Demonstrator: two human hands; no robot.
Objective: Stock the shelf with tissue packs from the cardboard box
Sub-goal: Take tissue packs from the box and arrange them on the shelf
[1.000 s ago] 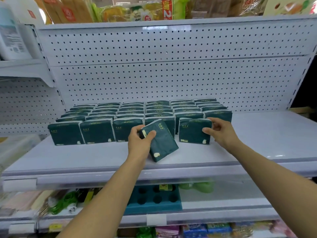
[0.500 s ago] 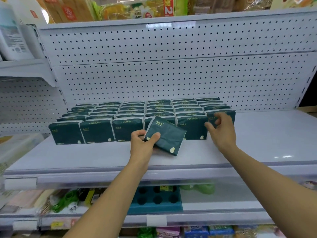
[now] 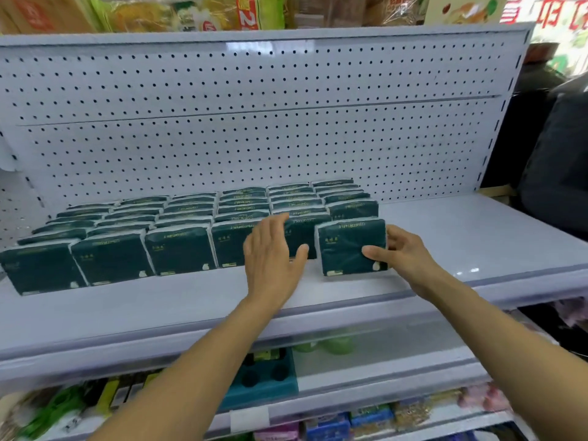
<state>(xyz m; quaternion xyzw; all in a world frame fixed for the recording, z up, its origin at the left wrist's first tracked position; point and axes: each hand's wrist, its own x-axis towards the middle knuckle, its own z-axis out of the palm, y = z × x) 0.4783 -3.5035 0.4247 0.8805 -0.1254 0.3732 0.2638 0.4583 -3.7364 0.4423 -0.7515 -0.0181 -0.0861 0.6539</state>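
Note:
Dark green tissue packs (image 3: 178, 249) stand upright in several rows on the white shelf (image 3: 191, 307). At the right end of the front row stands one pack (image 3: 346, 246), and my right hand (image 3: 404, 256) holds it, thumb across its front and fingers round its right side. My left hand (image 3: 273, 256) is flat with straight fingers, pressing on the front-row pack (image 3: 302, 233) just left of it. The cardboard box is out of view.
White pegboard (image 3: 254, 122) backs the shelf. Bare shelf surface (image 3: 477, 237) lies right of the packs. Packaged goods (image 3: 191, 14) sit on top. Lower shelves carry a teal tray (image 3: 264, 380) and coloured packets (image 3: 350, 421). Dark shapes (image 3: 556, 160) stand at right.
The tilted pack my left hand held now stands upright in the front row. My right hand has come to grip the end pack. The camera has swung right.

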